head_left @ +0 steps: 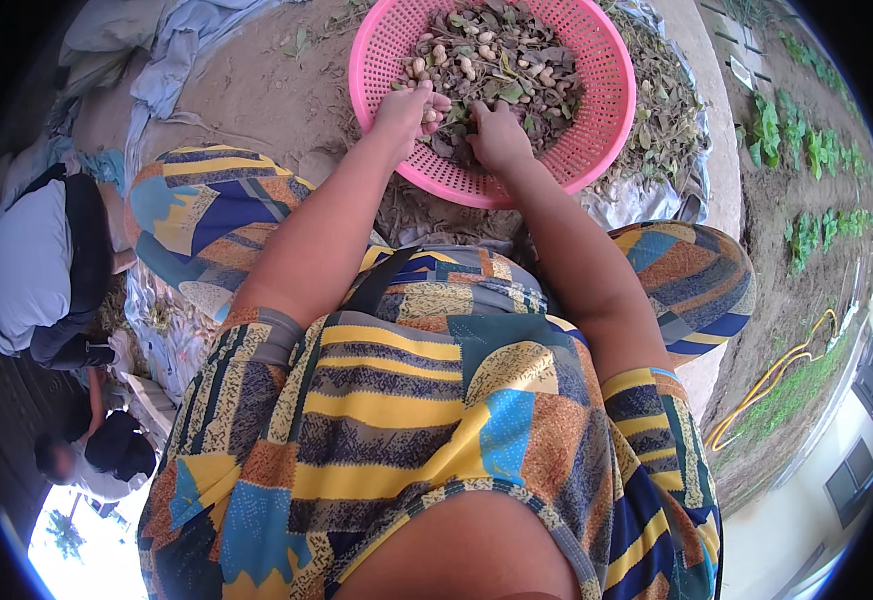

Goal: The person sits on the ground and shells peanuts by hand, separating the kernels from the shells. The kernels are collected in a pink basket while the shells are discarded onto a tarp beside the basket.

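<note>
A pink perforated plastic basket [616, 82] sits on the ground in front of my knees. It holds peanuts in their shells [486, 52] mixed with dry leaves and stems [507, 71]. At the basket's near left, my left hand [406, 118] is curled with its palm partly turned up, and at least one peanut [429, 116] shows between palm and fingers. My right hand [502, 139] reaches down into the leaves near the basket's middle. Its fingertips dip among the litter, so whatever they may hold is hidden.
Plant litter [658, 127] lies on a plastic sheet [631, 204] right of the basket. A concrete edge borders a soil bed with leafy green plants [766, 131] and a yellow hose [774, 375]. Two people [27, 262] are at the left, near pale sacks or cloth [110, 30].
</note>
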The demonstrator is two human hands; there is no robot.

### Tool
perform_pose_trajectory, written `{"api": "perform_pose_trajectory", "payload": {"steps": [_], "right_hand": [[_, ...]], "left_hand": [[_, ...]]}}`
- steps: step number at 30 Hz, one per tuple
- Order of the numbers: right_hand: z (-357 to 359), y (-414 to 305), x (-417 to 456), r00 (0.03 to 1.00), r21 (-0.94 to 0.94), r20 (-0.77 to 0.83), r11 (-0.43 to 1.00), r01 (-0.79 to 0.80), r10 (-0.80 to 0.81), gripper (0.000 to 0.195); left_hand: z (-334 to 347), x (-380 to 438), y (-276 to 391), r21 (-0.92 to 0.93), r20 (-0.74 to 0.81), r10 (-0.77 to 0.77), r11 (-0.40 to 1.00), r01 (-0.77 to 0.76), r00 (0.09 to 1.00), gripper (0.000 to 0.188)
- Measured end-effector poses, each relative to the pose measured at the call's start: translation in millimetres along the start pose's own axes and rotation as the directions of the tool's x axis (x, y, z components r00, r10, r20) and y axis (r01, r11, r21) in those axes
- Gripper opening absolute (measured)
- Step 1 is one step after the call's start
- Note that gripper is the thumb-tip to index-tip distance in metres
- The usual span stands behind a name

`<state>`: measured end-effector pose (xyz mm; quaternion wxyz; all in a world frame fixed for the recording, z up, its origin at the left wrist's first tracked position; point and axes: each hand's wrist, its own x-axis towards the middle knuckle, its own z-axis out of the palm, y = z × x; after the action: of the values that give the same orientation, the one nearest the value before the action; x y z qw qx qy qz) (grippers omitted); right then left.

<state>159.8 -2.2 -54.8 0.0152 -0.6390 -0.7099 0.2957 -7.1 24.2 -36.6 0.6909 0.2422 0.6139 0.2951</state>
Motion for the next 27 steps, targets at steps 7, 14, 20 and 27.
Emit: {"api": "perform_pose_trajectory", "payload": {"steps": [7,14,20,27], "right_hand": [[-16.5,-39.6,-17.4,0.924,-0.021,0.362,0.99,0.139,-0.122,0.035],[-7.6,34.3,9.0,0.971,0.768,0.22,0.596,-0.234,0.099,0.018],[-30.2,28.0,1.4,0.985,0.695,-0.022,0.711,-0.108,0.17,0.019],[-32.7,26.0,-1.0,0.961,0.866,0.097,0.454,-0.209,0.257,0.016]], "left_hand": [[0.5,-17.4,11.7,0.145,0.111,-0.086,0.987,0.07,0.99,0.04],[13.7,-21.2,17.0,-0.122,0.384,0.003,0.991,0.047,0.923,0.024],[13.0,-17.9,10.7,0.301,0.306,0.039,0.944,-0.135,0.951,0.018],[10.8,-19.5,6.3,0.233,0.297,0.084,0.96,-0.157,0.951,0.017]]}}
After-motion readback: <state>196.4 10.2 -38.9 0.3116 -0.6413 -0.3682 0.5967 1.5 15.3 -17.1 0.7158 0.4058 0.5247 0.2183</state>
